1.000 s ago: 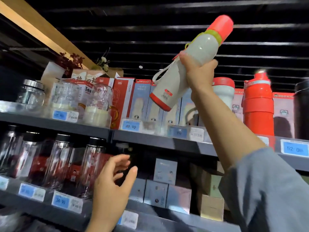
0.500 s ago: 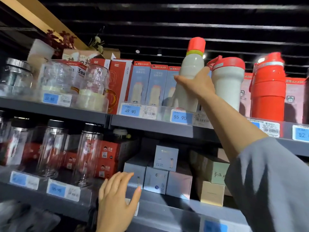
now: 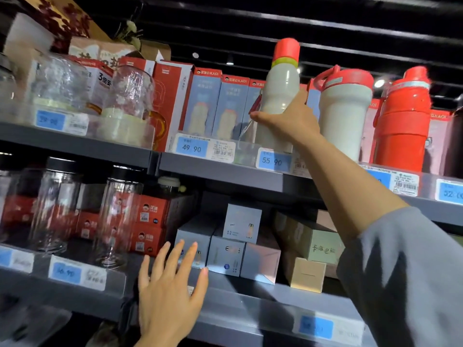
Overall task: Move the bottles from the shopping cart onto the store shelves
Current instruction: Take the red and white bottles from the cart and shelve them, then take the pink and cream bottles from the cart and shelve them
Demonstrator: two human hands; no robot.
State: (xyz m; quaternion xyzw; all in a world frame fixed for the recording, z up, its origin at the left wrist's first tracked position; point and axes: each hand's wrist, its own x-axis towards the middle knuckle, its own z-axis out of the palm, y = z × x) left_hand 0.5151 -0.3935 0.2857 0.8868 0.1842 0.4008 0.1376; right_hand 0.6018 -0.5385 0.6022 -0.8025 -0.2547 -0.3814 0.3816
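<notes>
grey upper shelf (image 3: 225,171); right hand (image 3: 288,121) fingers round white bottle (image 3: 280,96); left hand (image 3: 167,296) fingers spread

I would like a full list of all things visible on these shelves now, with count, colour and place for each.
white bottle with red cap: one, white body, yellow-green ring, red cap, upright on upper shelf, held by right hand
white tumbler: one, white with red lid, upper shelf, right of the bottle
red bottle: one, red, upper shelf, further right
blue product boxes: at least three, light blue, red tops, behind the bottle
glass jugs: at least two, clear, upper shelf left
glass bottles: at least two, clear, black lids, lower shelf left
small boxes: several, pale blue, lower shelf middle
price labels: several, blue, on shelf edges
right hand: gripping the white bottle
left hand: open, fingers spread, before the lower shelf
</notes>
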